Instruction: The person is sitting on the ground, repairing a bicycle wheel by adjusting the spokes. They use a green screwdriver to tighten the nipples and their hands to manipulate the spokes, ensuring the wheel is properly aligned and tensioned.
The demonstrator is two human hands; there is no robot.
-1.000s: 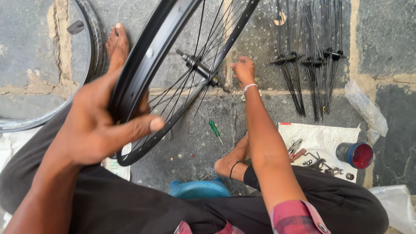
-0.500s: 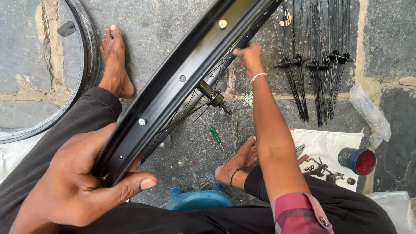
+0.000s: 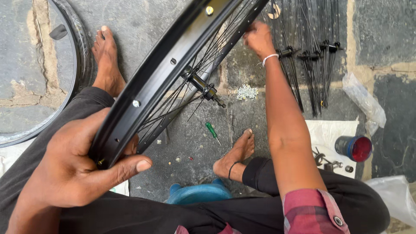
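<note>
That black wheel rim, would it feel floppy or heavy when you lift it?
Probably stiff: the rim keeps its curve though the left hand holds only one edge. Likely light for its size, being a thin hoop with fine spokes. Set upright, it would roll.

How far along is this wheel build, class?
Done: many spokes already run from hub to rim. In hand: left hand grips the rim, right hand works at its far side. Left: several rim holes look empty, and loose spoke bundles and nipples lie on the floor.
</note>
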